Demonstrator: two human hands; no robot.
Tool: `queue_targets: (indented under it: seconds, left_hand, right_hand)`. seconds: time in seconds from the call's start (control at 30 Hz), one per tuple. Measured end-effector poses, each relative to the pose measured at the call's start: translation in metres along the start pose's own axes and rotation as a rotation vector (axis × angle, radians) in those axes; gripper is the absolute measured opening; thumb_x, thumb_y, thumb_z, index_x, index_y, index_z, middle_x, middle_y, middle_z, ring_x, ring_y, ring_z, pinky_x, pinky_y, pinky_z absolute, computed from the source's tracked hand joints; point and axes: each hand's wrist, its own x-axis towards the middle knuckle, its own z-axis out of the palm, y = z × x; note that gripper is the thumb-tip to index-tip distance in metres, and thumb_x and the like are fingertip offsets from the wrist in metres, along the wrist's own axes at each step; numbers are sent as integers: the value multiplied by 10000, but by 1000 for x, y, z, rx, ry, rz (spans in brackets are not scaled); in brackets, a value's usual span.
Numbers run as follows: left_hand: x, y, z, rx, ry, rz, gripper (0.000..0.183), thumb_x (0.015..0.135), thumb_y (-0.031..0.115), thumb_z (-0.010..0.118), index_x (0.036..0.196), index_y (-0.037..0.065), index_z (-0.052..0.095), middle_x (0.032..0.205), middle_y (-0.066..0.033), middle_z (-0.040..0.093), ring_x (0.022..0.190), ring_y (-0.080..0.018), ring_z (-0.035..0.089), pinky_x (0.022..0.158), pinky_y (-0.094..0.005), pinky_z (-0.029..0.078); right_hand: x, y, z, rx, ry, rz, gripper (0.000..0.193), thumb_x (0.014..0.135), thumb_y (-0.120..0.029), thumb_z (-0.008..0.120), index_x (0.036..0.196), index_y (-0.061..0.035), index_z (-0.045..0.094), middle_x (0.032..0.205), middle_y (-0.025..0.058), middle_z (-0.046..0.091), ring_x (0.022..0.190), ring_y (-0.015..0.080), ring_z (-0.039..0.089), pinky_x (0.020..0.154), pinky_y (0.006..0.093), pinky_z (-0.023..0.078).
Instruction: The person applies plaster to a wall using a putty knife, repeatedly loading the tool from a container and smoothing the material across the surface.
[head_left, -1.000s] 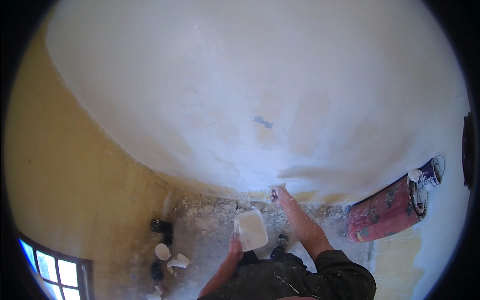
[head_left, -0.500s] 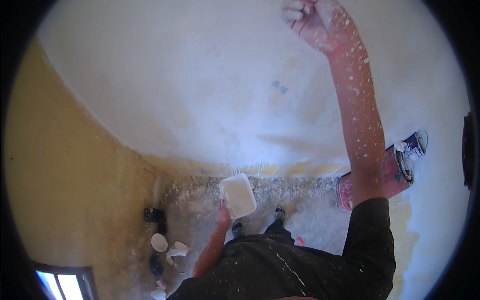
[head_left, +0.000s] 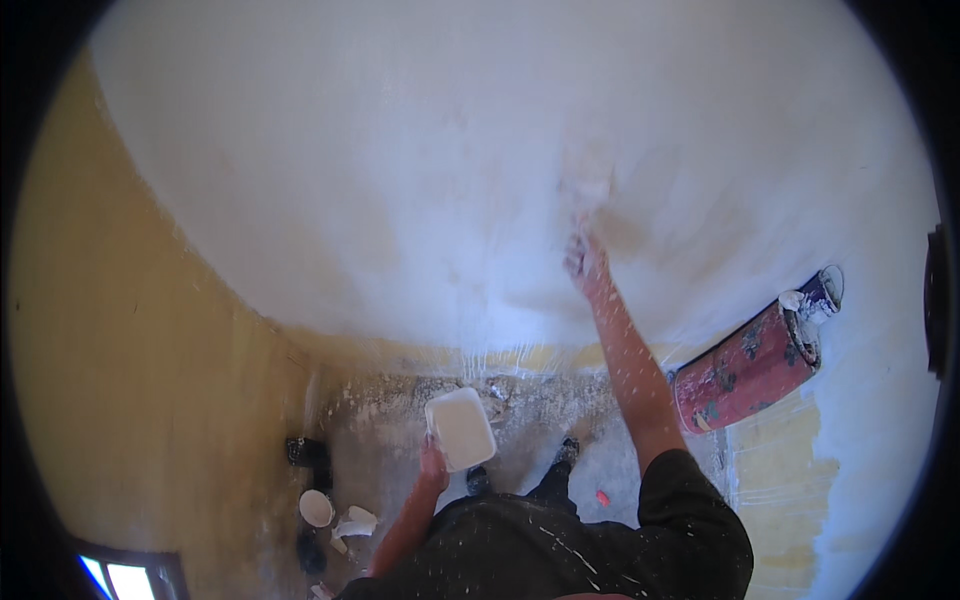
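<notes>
My left hand (head_left: pixel 434 466) grips a white square plastic tub (head_left: pixel 462 428) by its near left side, at about waist height. The tub looks whitish inside. My right arm reaches forward, with white spatter along the forearm. The fingers of my right hand (head_left: pixel 584 262) are closed around the handle of what looks like a paintbrush (head_left: pixel 590 183), smeared by motion. Its head is against the wall (head_left: pixel 420 180) in front of me, which is coated white with pale tan patches showing through.
A red patterned drum (head_left: pixel 745 375) stands at the right against the wall, with a small dark paint can (head_left: pixel 824 290) on it. A yellow wall (head_left: pixel 150 370) runs along the left. White scraps (head_left: pixel 355 521) and a round pale bowl (head_left: pixel 316 508) lie on the spattered floor (head_left: pixel 385 410).
My right hand has come down the wall from the top of the view, bringing the brush into sight. The tub has shifted slightly left and nearer to me.
</notes>
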Motion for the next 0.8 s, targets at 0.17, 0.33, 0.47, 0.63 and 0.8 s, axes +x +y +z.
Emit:
queue_targets:
  seconds: [0.17,0.33,0.47,0.63,0.8]
  left_hand:
    - [43,-74,-52,689,-36,327,416,948,259,253,1318,85,330,1256,-83,437,1154,-210,417,989,-346,328]
    - [9,-19,13,204,-43,-30,427,907,140,287,1315,16,316,1300,-128,403,1230,-258,328,1068,-358,199]
    - [20,-37,-3,1335,-110,553,441,917,144,250,1329,-9,283,1347,-131,359,1255,-276,300,1084,-373,171]
    - [62,-50,10,339,-216,134,469,919,163,302,1351,-11,240,1364,-123,339,1264,-272,288,1090,-378,152]
    - [54,-20,30,38,-182,69,464,935,229,373,1352,57,265,1305,-87,396,1186,-228,384,1006,-375,302]
  right_hand:
    - [-51,163,-113,88,243,376,166,865,-351,546,934,-200,533,522,-82,321,366,55,288,316,200,200]
    - [-26,217,-183,14,493,840,240,890,-199,383,721,-68,492,470,-39,332,340,79,298,302,217,252]
    - [26,112,-103,281,300,506,195,826,-87,403,640,-37,432,489,-2,343,386,106,347,340,228,295]
    - [15,-102,73,233,-234,200,227,860,-24,363,976,161,425,609,12,400,494,92,394,433,193,381]
    - [-62,-221,194,86,-565,1,208,887,-63,379,983,112,437,653,3,396,545,72,365,460,195,360]
